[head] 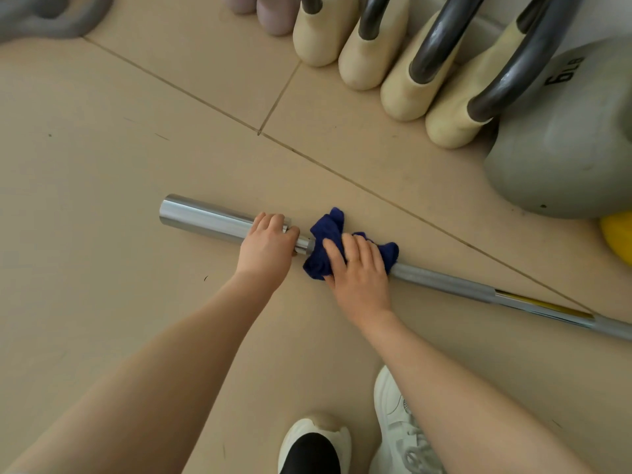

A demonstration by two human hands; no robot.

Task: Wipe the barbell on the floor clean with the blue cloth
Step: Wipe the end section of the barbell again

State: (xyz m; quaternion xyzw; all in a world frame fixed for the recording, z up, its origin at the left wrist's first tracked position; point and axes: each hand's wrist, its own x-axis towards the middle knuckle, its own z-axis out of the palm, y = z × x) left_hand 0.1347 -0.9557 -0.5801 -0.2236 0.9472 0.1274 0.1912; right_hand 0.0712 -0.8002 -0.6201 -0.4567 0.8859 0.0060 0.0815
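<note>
The tiled floor (pixel 119 165) is beige with diagonal grout lines, and the barbell (pixel 444 280) lies flat on it, running from its thick chrome sleeve at centre-left down to the right edge of the view. A large grey kettlebell (pixel 561 155) marked with a 6 sits at the right, with a yellow object (pixel 619 236) (only partly in view) just below it. Along the top stands a row of cream kettlebells (pixel 403 80) with dark handles, well apart from the bar.

The person's two bare forearms reach in from below. The left hand (pixel 268 249) is curled over the inner end of the chrome sleeve, its grip wrapped around the metal where the sleeve steps down to the thinner shaft. Just beside it, to the right, the right hand (pixel 359 268) presses the blue cloth (pixel 325 239) onto the shaft: the fingers are spread over the bunched fabric and bend down around it, holding it against the bar. The cloth bulges out above the fingers and on both sides of the hand, and a short bare stretch of shaft shows between the two hands.

At the bottom, two white shoes (pixel 393 429) stand on the floor near the bar (the left one with a black inner part).
</note>
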